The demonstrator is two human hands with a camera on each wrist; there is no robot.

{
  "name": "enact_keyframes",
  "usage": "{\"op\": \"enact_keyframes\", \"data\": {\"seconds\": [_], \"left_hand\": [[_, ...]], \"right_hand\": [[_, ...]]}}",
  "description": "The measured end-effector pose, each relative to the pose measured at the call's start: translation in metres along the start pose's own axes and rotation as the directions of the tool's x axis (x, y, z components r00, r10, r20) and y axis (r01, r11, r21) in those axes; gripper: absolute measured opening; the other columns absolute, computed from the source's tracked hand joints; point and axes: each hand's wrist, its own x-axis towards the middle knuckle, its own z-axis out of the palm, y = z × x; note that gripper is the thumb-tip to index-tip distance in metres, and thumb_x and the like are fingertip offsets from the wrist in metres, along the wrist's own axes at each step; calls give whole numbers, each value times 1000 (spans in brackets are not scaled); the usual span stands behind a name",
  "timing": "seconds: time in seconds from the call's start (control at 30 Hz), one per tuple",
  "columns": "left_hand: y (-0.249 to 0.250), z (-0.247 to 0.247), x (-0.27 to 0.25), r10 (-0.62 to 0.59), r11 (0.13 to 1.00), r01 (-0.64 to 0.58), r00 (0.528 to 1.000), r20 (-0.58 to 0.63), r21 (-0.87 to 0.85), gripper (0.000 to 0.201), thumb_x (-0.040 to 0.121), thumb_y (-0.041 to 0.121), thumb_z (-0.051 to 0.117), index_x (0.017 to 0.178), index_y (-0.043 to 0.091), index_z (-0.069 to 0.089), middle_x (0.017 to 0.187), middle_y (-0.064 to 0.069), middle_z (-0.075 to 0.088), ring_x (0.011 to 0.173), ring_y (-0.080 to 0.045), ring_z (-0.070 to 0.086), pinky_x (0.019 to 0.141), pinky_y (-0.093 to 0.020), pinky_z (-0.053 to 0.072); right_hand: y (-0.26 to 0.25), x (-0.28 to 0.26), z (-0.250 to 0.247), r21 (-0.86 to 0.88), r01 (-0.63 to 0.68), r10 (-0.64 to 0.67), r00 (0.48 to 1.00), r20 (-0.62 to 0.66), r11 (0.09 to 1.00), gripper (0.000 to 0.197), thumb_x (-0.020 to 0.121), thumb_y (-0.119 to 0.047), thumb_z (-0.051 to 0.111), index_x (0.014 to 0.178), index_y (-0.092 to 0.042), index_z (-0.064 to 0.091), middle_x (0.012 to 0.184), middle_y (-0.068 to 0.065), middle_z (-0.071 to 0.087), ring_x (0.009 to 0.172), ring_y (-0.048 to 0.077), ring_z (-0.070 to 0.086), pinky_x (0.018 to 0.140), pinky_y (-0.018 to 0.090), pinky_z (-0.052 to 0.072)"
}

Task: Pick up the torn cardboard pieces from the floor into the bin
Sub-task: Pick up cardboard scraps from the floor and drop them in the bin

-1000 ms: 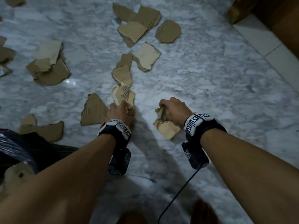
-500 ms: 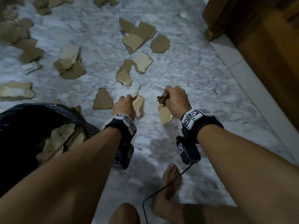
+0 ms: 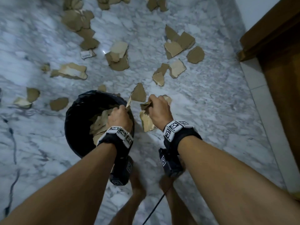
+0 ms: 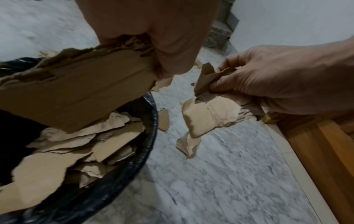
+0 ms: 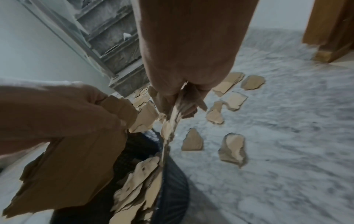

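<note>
A black-lined bin (image 3: 71,120) stands on the marble floor, partly filled with torn cardboard (image 4: 57,159). My left hand (image 3: 121,112) hangs over the bin's right side and grips a large brown cardboard piece (image 4: 76,91) by its torn edge. My right hand (image 3: 153,105) is just right of the bin's rim, above the floor, and pinches crumpled cardboard pieces (image 3: 146,122) that dangle below it. In the right wrist view those pieces (image 5: 170,125) hang edge-on beside the bin (image 5: 172,181).
Several torn cardboard pieces (image 3: 175,69) lie scattered over the floor beyond the bin, one (image 3: 139,95) close to its far rim. A wooden door frame (image 3: 267,38) runs along the right. Stone stairs (image 5: 114,45) rise behind. My bare feet (image 3: 138,184) and a cable are below.
Both hands have lifted off the floor with their cardboard and swung left toward the bin. The left hand now hangs over the bin's opening.
</note>
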Motion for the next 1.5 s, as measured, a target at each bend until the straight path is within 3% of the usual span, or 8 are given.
{"op": "enact_keyframes", "data": {"seconds": [0.13,0.2,0.37,0.5,0.73,1.0,1.2,1.5], "left_hand": [[-45,-9,10,-93,995,93,995,29,-24,26,87,15,54,112,8,52,119,-16,54,110,-40,54,84,-43,46],[-67,-8,22,-117,993,118,992,43,-25,28,88,16,55,113,6,52,119,-19,56,109,-42,55,85,-44,46],[-101,-6,37,-170,982,177,979,113,-61,36,89,24,56,116,1,51,122,-23,50,110,-43,53,87,-46,46],[-90,-15,37,-105,991,109,993,50,-81,37,90,27,52,117,3,47,124,-20,47,115,-41,47,85,-46,45],[-28,-31,64,124,992,-123,992,29,-36,34,91,25,46,120,7,48,125,-15,47,117,-36,44,88,-46,42],[50,14,118,242,967,-250,960,144,42,40,89,27,54,123,7,46,128,-16,46,122,-35,42,93,-45,41],[97,78,192,161,985,-169,971,175,37,53,87,28,58,131,7,38,139,-16,37,131,-34,35,102,-49,35],[98,183,296,12,985,-35,990,139,166,90,79,33,67,143,-7,18,141,-28,31,131,-44,32,106,-50,33]], "right_hand": [[-43,4,43,41,-4,1,997,77,999,35,87,5,46,116,-11,55,121,20,50,110,38,51,85,38,44],[-56,9,64,42,2,-6,996,88,999,28,89,1,47,113,-12,55,115,18,51,102,39,54,84,43,48],[-71,14,96,41,-23,13,974,226,999,37,94,-28,53,130,-19,54,124,14,51,114,36,52,95,40,46],[-65,19,84,12,-90,87,986,142,996,39,96,-36,48,133,-21,52,130,11,48,115,33,53,92,39,47],[-14,47,34,-128,-183,187,982,15,975,36,95,-28,48,129,-16,54,132,12,46,115,34,52,88,42,48],[60,94,11,-263,-210,235,970,64,942,35,92,-25,54,126,-16,53,127,12,43,108,36,52,82,41,47],[130,155,33,-321,-166,228,960,164,932,42,88,-19,60,129,-19,50,136,11,34,120,36,41,83,41,41],[201,227,113,-385,-21,160,929,334,923,54,94,-11,48,142,-28,31,159,5,-2,142,39,7,103,63,29]]}}
